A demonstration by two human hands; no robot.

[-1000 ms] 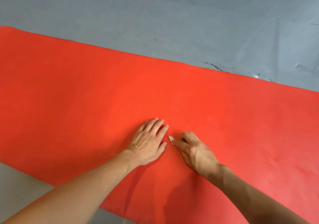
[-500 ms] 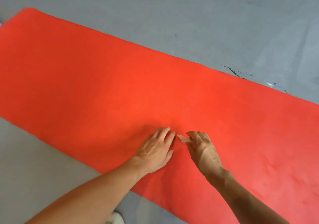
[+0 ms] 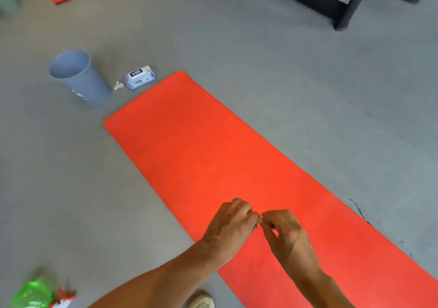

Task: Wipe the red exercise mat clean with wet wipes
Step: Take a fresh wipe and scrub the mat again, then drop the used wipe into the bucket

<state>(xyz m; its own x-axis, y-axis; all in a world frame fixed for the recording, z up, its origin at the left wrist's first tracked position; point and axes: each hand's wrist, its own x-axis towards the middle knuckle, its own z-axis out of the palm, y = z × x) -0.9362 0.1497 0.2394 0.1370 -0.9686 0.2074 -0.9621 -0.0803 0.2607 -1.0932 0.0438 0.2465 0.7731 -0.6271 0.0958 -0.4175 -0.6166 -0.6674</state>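
Mat: the red exercise mat (image 3: 213,156) lay flat on the grey floor (image 3: 284,70), running away from me.
Hands: my left hand (image 3: 228,230) and right hand (image 3: 288,234) met above it, fingers curled, fingertips touching; whether they pinched anything, I could not tell.
Wipes: the wet wipes pack (image 3: 140,77) sat beside the mat's far corner, near a blue bin (image 3: 78,77).

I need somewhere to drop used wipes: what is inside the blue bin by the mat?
Only the bare blue inner wall of the blue bin shows through its open top. Its bottom is hidden by the near rim, so contents there cannot be seen.
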